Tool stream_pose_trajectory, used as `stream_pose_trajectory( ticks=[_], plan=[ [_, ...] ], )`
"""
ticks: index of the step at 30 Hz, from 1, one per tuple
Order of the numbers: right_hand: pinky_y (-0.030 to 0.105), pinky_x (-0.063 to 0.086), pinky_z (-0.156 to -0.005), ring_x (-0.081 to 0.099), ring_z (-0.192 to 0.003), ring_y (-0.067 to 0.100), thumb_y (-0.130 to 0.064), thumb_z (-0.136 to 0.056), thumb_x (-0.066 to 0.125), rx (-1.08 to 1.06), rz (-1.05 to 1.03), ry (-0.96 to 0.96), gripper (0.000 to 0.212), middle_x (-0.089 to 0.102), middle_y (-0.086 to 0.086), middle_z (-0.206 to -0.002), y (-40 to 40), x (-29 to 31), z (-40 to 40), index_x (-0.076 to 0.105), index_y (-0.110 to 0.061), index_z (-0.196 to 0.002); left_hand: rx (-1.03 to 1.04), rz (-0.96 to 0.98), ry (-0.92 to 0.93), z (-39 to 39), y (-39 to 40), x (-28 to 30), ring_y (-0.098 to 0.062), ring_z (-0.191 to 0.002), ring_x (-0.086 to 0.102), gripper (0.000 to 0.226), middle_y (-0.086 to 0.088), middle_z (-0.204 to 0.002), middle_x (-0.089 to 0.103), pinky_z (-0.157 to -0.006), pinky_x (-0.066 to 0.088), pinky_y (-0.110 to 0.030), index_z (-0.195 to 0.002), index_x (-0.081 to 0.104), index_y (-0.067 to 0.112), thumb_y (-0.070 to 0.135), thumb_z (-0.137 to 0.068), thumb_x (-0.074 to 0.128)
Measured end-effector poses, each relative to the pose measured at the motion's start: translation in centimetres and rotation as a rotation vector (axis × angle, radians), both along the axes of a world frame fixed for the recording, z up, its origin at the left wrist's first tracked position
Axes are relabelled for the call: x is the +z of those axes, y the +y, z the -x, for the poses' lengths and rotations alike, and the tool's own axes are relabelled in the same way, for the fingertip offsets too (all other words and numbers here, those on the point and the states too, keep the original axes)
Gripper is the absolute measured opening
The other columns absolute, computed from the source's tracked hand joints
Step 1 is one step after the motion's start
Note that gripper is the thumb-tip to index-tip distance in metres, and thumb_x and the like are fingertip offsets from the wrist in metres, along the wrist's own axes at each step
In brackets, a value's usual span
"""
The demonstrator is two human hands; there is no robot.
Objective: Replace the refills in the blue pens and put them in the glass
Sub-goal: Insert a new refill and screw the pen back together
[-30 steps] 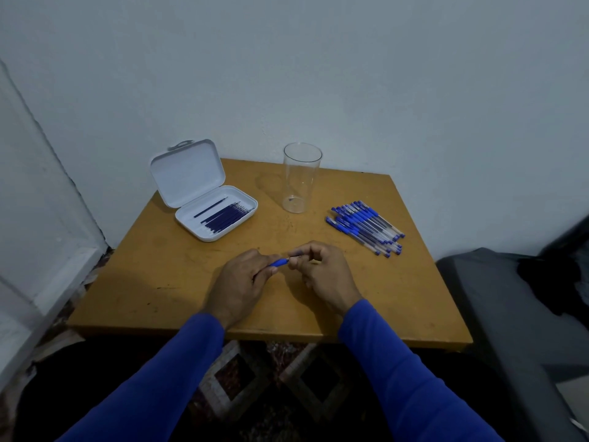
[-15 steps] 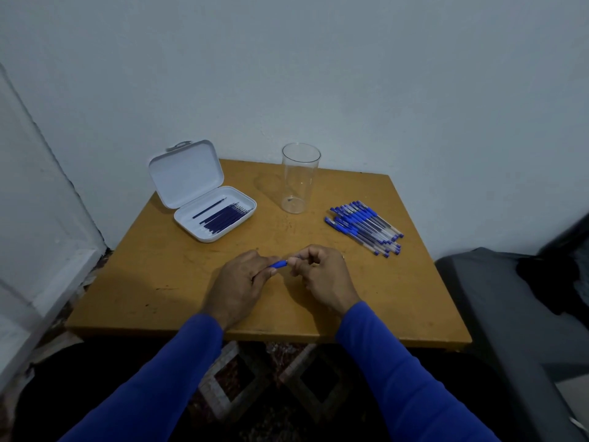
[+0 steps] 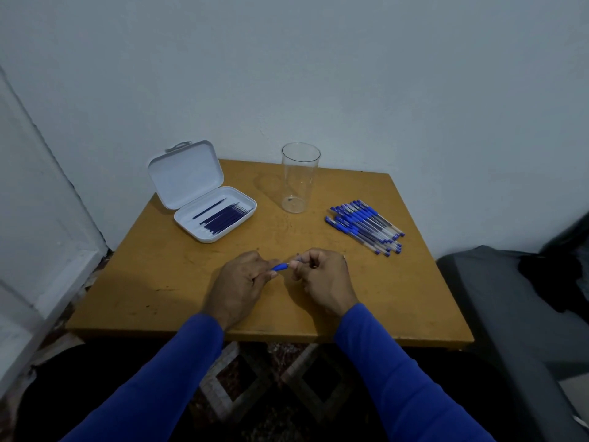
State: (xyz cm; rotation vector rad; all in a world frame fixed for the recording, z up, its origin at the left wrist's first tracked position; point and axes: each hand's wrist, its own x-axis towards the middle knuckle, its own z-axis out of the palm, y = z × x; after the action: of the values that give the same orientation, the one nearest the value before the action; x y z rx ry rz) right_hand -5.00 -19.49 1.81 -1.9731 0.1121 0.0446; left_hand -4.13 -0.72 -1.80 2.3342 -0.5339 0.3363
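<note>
Head view shows the left hand (image 3: 237, 282) and right hand (image 3: 322, 279) each pinching an end of one slim blue plastic pen (image 3: 281, 267) low over the ochre wooden surface (image 3: 165, 282), apparently unscrewing it. Next comes a dark refill from the open white plastic case (image 3: 210, 215). The clear tall glass (image 3: 300, 178) holds no pens; the heap of blue pens (image 3: 366, 226) waits just right of it.

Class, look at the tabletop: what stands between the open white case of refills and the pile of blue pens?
The head view shows the empty clear glass standing between the white case and the pen pile, slightly farther back.
</note>
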Motion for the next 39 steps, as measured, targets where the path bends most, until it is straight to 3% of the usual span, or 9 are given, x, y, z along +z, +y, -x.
stream_pose_trajectory(
  ticks=[3,8,10,17,22,26,29,32,39],
  plan=[
    [0.029,0.053,-0.072,0.060,-0.077,0.009,-0.022,-0.096,0.070,0.046,0.049,0.012,0.006,0.070,-0.005,-0.088,-0.3,0.7,0.0,0.075,-0.024,-0.098,0.008,0.004,0.004,0.0,-0.1,-0.1,-0.004,-0.080,0.054,0.029,0.011,-0.090,0.058,-0.069,0.043,-0.019,-0.125,0.070,0.022,0.023,-0.097,0.064],
    [0.015,0.046,-0.081,0.056,-0.102,0.009,-0.011,-0.100,0.059,0.014,0.427,-0.097,0.040,0.060,-0.004,-0.117,-0.7,1.4,-0.9,0.061,-0.022,-0.138,0.024,0.029,0.009,0.0,-0.1,0.0,-0.005,-0.080,0.055,0.029,0.009,-0.088,0.058,-0.070,0.048,-0.024,-0.126,0.070,0.021,0.024,-0.098,0.063],
    [0.023,0.047,-0.088,0.054,-0.110,0.015,-0.017,-0.103,0.055,0.005,0.581,-0.074,0.036,0.055,0.002,-0.126,-0.4,1.3,-1.4,0.061,-0.021,-0.139,0.027,0.028,0.010,0.0,-0.1,0.0,-0.004,-0.081,0.054,0.029,0.010,-0.089,0.058,-0.071,0.044,-0.018,-0.127,0.070,0.021,0.025,-0.099,0.062],
    [0.028,0.042,-0.076,0.044,-0.078,0.009,-0.026,-0.102,0.059,-0.011,0.703,0.058,0.018,0.048,0.003,-0.118,0.1,0.4,-1.8,0.068,-0.016,-0.114,0.038,0.017,0.014,0.0,0.0,0.0,-0.004,-0.083,0.053,0.031,0.010,-0.090,0.058,-0.071,0.045,-0.020,-0.128,0.069,0.022,0.029,-0.099,0.061],
    [0.029,0.052,-0.082,0.054,-0.094,0.012,-0.019,-0.100,0.060,-0.070,0.501,0.026,0.012,0.054,-0.002,-0.109,0.1,0.8,-1.2,0.058,-0.022,-0.112,0.044,0.010,0.010,0.1,-0.1,0.0,-0.004,-0.083,0.053,0.031,0.009,-0.091,0.058,-0.072,0.045,-0.019,-0.128,0.068,0.022,0.029,-0.099,0.060],
    [0.018,0.046,-0.068,0.058,-0.089,0.008,-0.016,-0.099,0.062,-0.027,0.314,-0.063,0.012,0.061,-0.008,-0.100,-0.6,1.3,-0.6,0.062,-0.028,-0.097,0.050,0.009,0.019,0.1,-0.2,0.1,-0.006,-0.082,0.054,0.030,0.008,-0.090,0.058,-0.073,0.050,-0.029,-0.128,0.068,0.023,0.026,-0.099,0.060],
    [0.031,0.060,-0.059,0.068,-0.078,0.017,-0.014,-0.100,0.062,-0.030,0.051,-0.006,0.008,0.064,-0.005,-0.095,-0.8,1.8,-0.1,0.064,-0.021,-0.097,0.057,-0.015,0.018,0.0,-0.3,0.0,-0.005,-0.081,0.052,0.031,0.009,-0.090,0.056,-0.071,0.047,-0.025,-0.129,0.067,0.024,0.027,-0.099,0.060],
    [0.046,0.064,-0.064,0.075,-0.082,0.029,-0.004,-0.101,0.058,-0.006,-0.178,0.124,0.011,0.072,0.008,-0.096,-0.8,2.1,0.3,0.064,-0.013,-0.103,0.052,-0.019,0.014,-0.1,-0.2,-0.1,-0.004,-0.082,0.051,0.031,0.010,-0.090,0.055,-0.069,0.040,-0.019,-0.129,0.066,0.025,0.027,-0.099,0.060],
    [0.028,0.059,-0.053,0.076,-0.079,0.023,-0.003,-0.102,0.055,-0.019,-0.377,0.115,0.012,0.071,0.020,-0.106,-0.9,1.7,0.7,0.061,-0.007,-0.112,0.042,-0.018,0.017,-0.1,-0.1,-0.2,-0.004,-0.081,0.051,0.031,0.010,-0.089,0.055,-0.069,0.040,-0.019,-0.129,0.067,0.024,0.027,-0.099,0.060]
  ],
)
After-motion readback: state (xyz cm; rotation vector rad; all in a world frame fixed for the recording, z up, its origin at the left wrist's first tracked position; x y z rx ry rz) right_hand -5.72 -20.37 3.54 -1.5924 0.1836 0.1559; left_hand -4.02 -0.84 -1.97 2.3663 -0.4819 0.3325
